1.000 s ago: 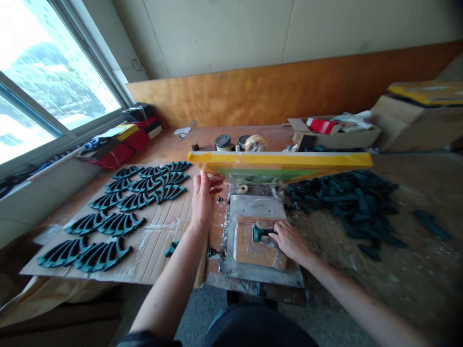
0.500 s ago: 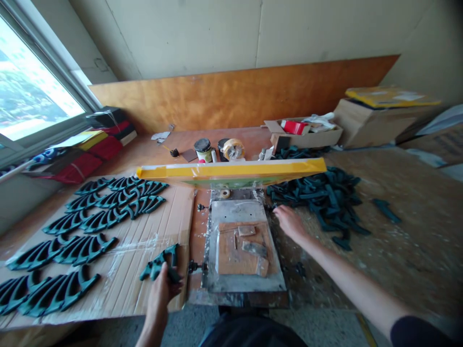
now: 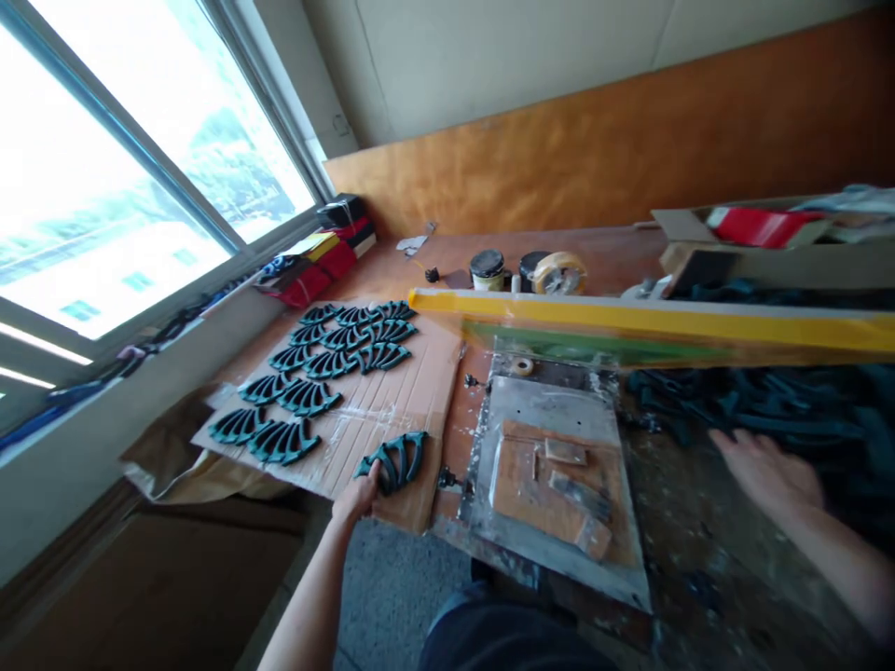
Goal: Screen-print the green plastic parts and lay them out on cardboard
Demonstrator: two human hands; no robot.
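My left hand [image 3: 359, 497] grips the near end of a dark green ribbed, fan-shaped plastic part [image 3: 402, 461]. That part is at the front right corner of the cardboard sheet [image 3: 356, 410]; I cannot tell whether it rests fully on it. Further back on the sheet, several like parts [image 3: 304, 398] lie in overlapping rows. On the right, my right hand [image 3: 773, 475] is palm down with its fingers stretched out, at the near edge of a heap of dark green parts [image 3: 762, 410]. Some blur covers that hand, and nothing shows in it.
A metal plate [image 3: 559, 401] with taped wooden pieces [image 3: 559, 485] sits between my hands. Above its far end spans a yellow-edged frame [image 3: 629, 317]. Adjusting knobs [image 3: 447, 478] stick out beside the plate. Jars [image 3: 488, 270] and a tape roll [image 3: 559, 273] stand behind.
The view has swung left. My left hand has turned the green part so its ribs show. My right hand has moved from beside the plate rightward to the heap.
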